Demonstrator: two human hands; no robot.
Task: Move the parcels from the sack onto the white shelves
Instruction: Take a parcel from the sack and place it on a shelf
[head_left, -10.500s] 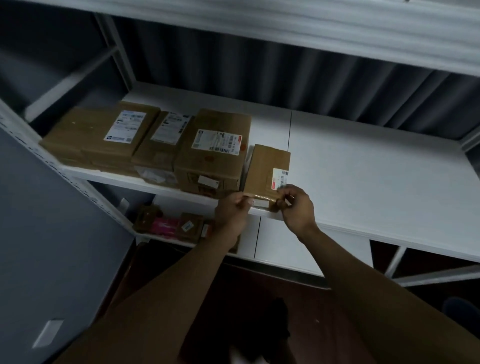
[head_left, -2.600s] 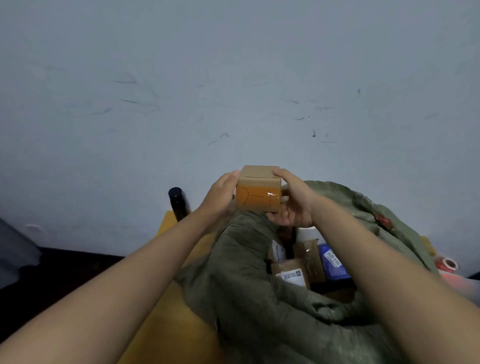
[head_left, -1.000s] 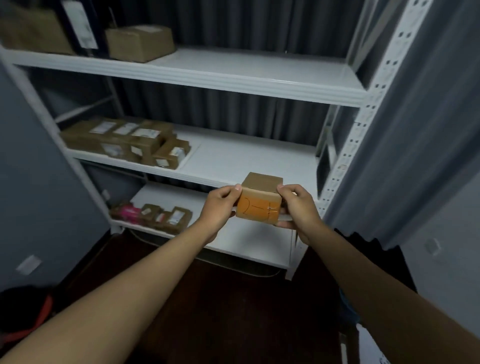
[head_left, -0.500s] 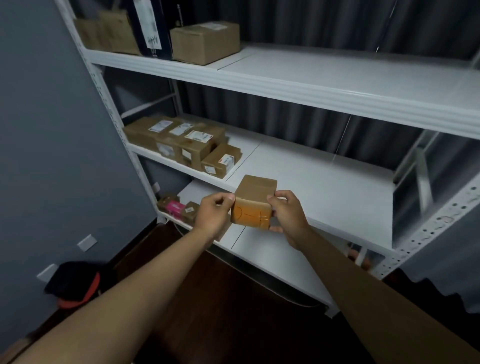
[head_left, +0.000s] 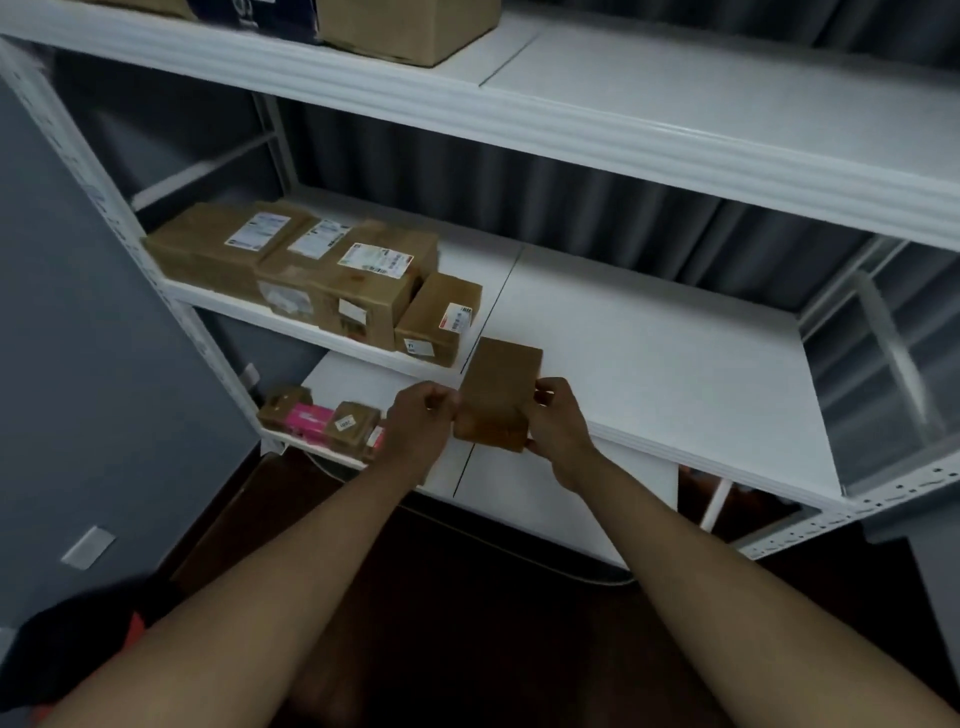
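A small brown cardboard parcel (head_left: 500, 392) is held between my two hands at the front edge of the middle white shelf (head_left: 654, 353). My left hand (head_left: 420, 423) grips its left side with curled fingers. My right hand (head_left: 557, 418) grips its right side, thumb on top. The parcel tilts forward over the shelf edge, just right of a small labelled box (head_left: 439, 326). The sack is out of view.
Several brown labelled parcels (head_left: 291, 265) line the left of the middle shelf. The bottom shelf (head_left: 524, 493) holds small boxes and a pink packet (head_left: 306, 421). A larger box (head_left: 410, 26) stands on the top shelf. A grey wall is at left, with a black and orange object (head_left: 78, 644) on the dark floor.
I have come closer to the shelves. Both hands have carried the parcel forward to the middle shelf's front edge, and it is now tipped so its plain top faces me.
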